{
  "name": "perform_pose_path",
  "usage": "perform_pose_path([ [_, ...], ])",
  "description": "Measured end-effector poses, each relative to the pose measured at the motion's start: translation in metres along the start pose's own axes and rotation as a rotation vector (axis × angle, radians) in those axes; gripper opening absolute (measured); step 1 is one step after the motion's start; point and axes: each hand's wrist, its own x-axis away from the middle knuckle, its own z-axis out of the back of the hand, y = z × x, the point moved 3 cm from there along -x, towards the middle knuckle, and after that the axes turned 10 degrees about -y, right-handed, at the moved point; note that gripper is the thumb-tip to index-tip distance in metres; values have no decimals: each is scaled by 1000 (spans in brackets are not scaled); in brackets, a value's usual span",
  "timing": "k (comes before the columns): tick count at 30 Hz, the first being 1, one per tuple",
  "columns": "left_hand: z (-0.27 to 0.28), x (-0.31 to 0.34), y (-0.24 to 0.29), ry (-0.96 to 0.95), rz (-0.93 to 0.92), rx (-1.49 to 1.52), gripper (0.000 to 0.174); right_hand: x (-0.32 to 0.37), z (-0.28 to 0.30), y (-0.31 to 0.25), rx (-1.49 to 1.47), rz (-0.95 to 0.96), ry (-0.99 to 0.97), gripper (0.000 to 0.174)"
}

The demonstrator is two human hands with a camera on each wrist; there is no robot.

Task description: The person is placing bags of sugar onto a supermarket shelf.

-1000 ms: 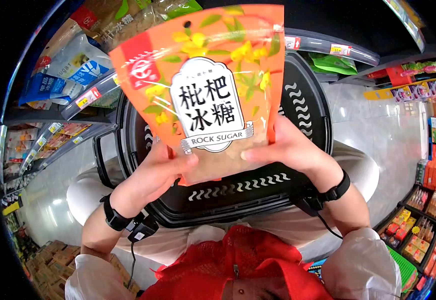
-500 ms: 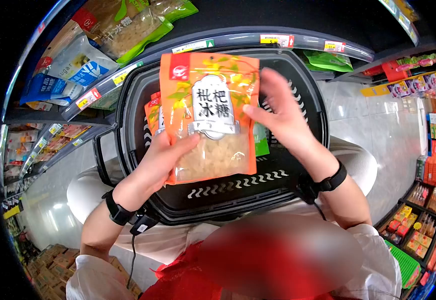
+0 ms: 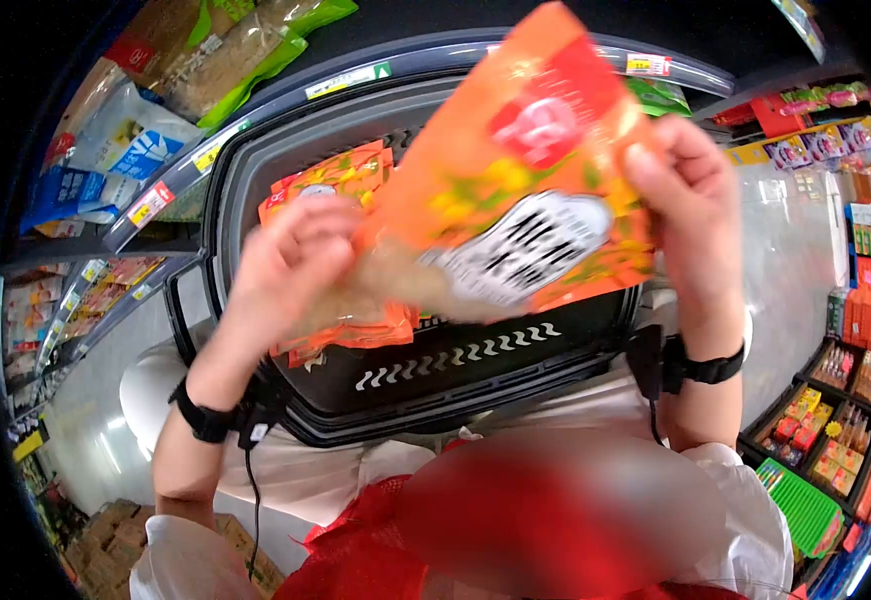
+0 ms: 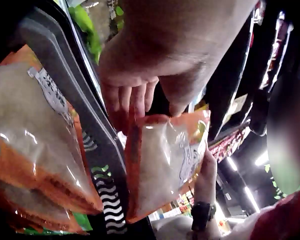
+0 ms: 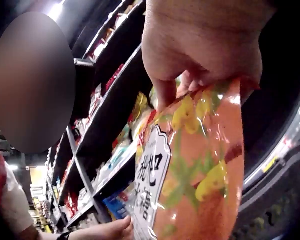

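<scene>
An orange bag of rock sugar [image 3: 516, 150] with a white label is held tilted above a black shopping basket [image 3: 516, 385]. My right hand [image 3: 701, 205] pinches one edge of it between thumb and fingers, as the right wrist view also shows. At the opposite, lower end, my left hand [image 3: 291, 265] grips the bag's edge, fingers on one side and thumb on the other in the left wrist view. More orange bags [image 3: 341, 170] of the same look lie in the basket's left part, partly hidden behind my left hand.
A shelf edge with price tags [image 3: 351, 82] runs just behind the basket. Bags of sugar [image 3: 141, 140] sit on the shelf at the left. At the right are a green crate [image 3: 801, 505] and racks of boxed goods [image 3: 811, 425]. The basket stands between the person's bent legs.
The bag was lowered over the basket, with the right hand loose beside it half a second ago. Now the right hand grips it, and it is raised rightward and tilted; other orange bags show more.
</scene>
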Motion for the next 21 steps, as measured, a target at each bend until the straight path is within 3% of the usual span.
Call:
perform_pose_path([
  [4,25,-8,0,146,119,105,35,-1,24,8,-16,-40,147,9],
  [6,32,-10,-6,177,169,246,40,-1,32,21,322,-203,177,13],
  [7,32,-12,-8,188,181,245,39,-3,33,25,642,-75,249,16],
  [8,32,-13,-10,175,185,244,39,-3,33,25,1037,-82,309,17],
  [10,29,-15,-12,149,184,287,38,-6,41,51,1171,-101,262,18],
  [21,35,-7,-10,157,182,407,34,-34,42,136,1382,-399,63,13],
])
